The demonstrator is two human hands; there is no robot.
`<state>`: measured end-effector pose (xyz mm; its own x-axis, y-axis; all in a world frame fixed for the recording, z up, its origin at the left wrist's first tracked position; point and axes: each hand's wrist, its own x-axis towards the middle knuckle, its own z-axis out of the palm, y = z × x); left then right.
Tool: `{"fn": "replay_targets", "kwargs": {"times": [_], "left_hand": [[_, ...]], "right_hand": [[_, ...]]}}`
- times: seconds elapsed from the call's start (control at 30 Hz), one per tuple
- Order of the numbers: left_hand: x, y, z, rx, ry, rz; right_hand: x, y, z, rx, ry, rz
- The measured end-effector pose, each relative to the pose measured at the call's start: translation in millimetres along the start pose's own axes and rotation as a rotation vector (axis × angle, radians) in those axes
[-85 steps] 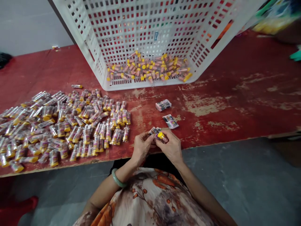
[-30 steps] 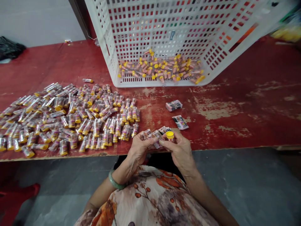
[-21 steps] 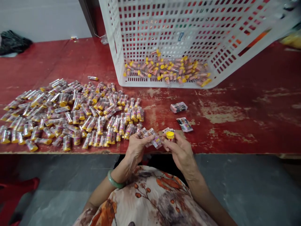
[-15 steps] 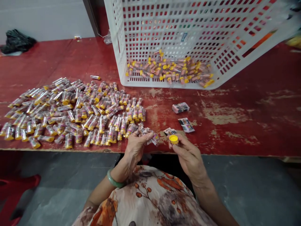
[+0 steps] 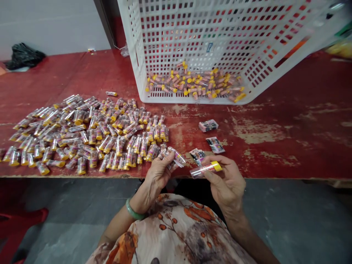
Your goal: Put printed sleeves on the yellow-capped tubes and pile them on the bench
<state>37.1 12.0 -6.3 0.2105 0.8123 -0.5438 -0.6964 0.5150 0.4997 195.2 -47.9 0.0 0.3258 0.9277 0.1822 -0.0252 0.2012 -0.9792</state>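
Observation:
My left hand (image 5: 158,171), a green bangle at its wrist, is closed on a clear plastic packet (image 5: 177,157) with purple print; whether anything is inside it I cannot make out. Pinched in my right hand (image 5: 228,179) is a clear plastic tube (image 5: 202,170) with a yellow cap (image 5: 217,166), lying nearly level, its capped end to the right. The two held things are close but apart. Just behind the tube lie small printed cards (image 5: 197,154), with another printed card pile (image 5: 215,145) and a thicker stack (image 5: 208,125) farther back on the red table.
To the left spreads a large heap of yellow-capped clear tubes (image 5: 82,132) on the red table (image 5: 261,146). A white plastic basket (image 5: 132,47) tipped on its side holds more tubes (image 5: 195,82). A black plastic bag (image 5: 24,55) lies far left; a red stool (image 5: 24,220) stands below.
My right hand has turned the tube from end-on, cap towards me, to sideways with the cap at the right. The packet in my left hand has tilted and shows more plainly.

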Motion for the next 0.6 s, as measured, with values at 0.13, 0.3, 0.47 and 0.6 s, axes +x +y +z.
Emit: {"fn": "replay_targets", "kwargs": {"times": [0.13, 0.3, 0.47, 0.6], "left_hand": [[-4.3, 0.2, 6.4, -0.041, 0.024, -0.024], [-10.1, 1.0, 11.6, -0.055, 0.041, -0.043], [-10.6, 1.5, 9.7, -0.065, 0.042, 0.024], [-10.3, 1.2, 7.1, -0.075, 0.054, 0.010]], "right_hand": [[1.1, -0.5, 12.0, 0.021, 0.099, -0.078], [-0.3, 2.7, 20.2, -0.018, 0.095, -0.159], [-3.7, 3.9, 25.6, -0.042, 0.114, -0.241], [-3.0, 7.3, 29.6, -0.034, 0.108, -0.237]]}}
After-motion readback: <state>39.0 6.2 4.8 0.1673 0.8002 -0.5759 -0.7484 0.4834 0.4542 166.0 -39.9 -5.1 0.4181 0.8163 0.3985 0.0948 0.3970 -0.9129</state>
